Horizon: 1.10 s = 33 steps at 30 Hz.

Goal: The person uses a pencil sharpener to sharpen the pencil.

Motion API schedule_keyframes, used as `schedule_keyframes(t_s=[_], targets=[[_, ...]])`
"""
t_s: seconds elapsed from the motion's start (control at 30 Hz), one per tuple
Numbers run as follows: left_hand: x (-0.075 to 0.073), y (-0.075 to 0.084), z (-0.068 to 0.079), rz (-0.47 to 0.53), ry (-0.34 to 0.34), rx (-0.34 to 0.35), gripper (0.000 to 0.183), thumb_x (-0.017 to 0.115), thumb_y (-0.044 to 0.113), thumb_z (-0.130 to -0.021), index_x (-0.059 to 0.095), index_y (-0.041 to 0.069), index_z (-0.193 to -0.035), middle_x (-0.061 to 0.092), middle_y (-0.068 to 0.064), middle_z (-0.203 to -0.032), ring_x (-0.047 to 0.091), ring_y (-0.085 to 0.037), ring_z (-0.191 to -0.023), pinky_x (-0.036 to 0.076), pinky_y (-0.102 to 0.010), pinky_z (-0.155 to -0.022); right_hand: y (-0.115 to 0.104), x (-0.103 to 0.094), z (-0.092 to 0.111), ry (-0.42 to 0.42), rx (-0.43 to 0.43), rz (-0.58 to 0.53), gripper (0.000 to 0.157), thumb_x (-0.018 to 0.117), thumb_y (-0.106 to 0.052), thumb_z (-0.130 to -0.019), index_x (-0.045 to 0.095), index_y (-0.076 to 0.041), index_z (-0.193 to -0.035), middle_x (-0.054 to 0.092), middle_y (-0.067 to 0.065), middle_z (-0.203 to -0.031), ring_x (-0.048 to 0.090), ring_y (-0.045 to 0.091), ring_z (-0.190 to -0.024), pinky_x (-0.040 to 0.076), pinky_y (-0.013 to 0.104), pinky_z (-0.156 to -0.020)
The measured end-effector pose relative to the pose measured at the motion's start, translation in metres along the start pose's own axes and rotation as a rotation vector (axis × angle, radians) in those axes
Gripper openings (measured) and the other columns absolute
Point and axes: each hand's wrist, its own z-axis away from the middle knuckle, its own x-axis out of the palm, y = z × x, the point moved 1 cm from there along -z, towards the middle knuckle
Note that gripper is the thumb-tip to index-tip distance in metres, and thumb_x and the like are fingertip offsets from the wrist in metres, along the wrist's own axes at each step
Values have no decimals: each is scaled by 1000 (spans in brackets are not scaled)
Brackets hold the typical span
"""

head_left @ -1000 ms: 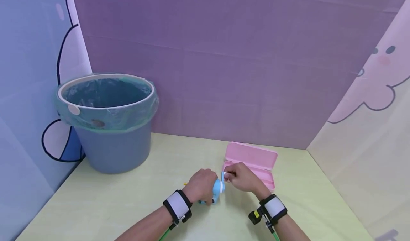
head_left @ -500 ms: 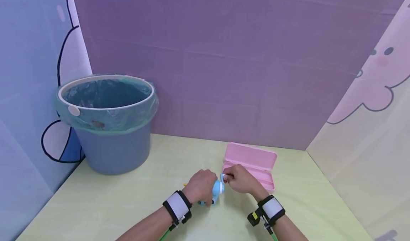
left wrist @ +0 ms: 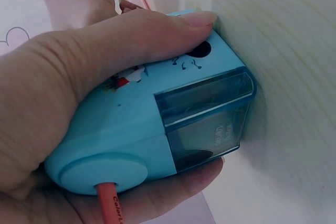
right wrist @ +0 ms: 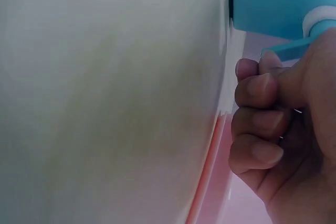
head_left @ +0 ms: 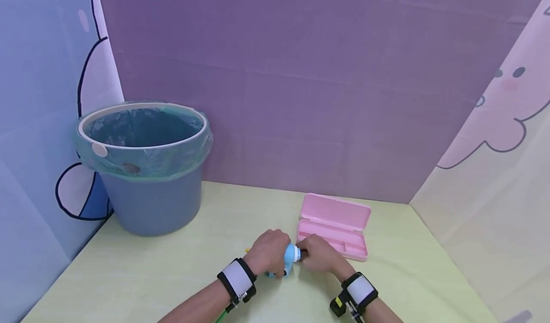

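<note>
My left hand (head_left: 269, 251) grips a light-blue crank pencil sharpener (left wrist: 139, 114) on the table, its thumb across the body beside a dark round spot. A see-through shavings drawer (left wrist: 207, 124) shows at one end. Out of the sharpener's round front sticks a reddish pencil (left wrist: 109, 203), its tip hidden inside. With curled fingers, my right hand (head_left: 320, 254) holds the sharpener's blue crank handle (right wrist: 290, 51); in the right wrist view the thumb and index finger are at the crank, its knob covered. Just behind that hand lies an open pink pencil case (head_left: 336, 212).
At the back left stands a blue-grey bucket (head_left: 152, 203) lined with a green plastic bag. A purple backdrop (head_left: 275, 98) closes off the far side of the pale yellow table (head_left: 137, 270). Printed cloths hang to the left and right.
My right hand has swung down and toward me with the crank handle, uncovering more of the pencil case. The left hand stays on the sharpener.
</note>
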Motion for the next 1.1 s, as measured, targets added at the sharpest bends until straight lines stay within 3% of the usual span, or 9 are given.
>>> schedule_keyframes(t_s=[0.17,0.47,0.63,0.83,1.1], targets=[[0,0,0,-24,7,-1,46,96,23,-49,59,13,-75,52,6,-65,48,-10,-60,42,-23,-55,-3,4,3,13,18,9,30,64,1,-72,45,-18,-59,28,-12,-57,28,2,-53,24,19,-50],[-2,1,0,-25,-17,-17,46,96,26,-50,61,13,-77,53,6,-66,49,-11,-60,44,-23,-55,-12,6,12,-59,53,-41,33,65,-1,-75,44,-18,-57,30,-13,-54,28,1,-50,25,18,-48],[-2,1,2,-26,-19,-18,46,96,27,-50,62,13,-77,53,6,-66,49,-11,-60,43,-24,-56,-14,9,17,-96,38,-105,30,62,3,-74,48,-18,-56,32,-15,-53,28,-1,-49,24,17,-47],[-2,1,3,-28,-23,-33,45,96,28,-50,61,13,-75,52,6,-65,48,-10,-59,43,-23,-55,-16,9,23,-138,-7,-162,29,60,1,-83,60,-17,-60,37,-19,-54,32,-4,-51,25,15,-49],[1,1,1,0,-11,-23,44,96,25,-49,60,13,-71,52,6,-62,47,-10,-57,42,-23,-53,-21,1,32,-174,-15,-224,28,60,-3,-89,62,-14,-63,41,-19,-55,36,-3,-52,27,15,-50]])
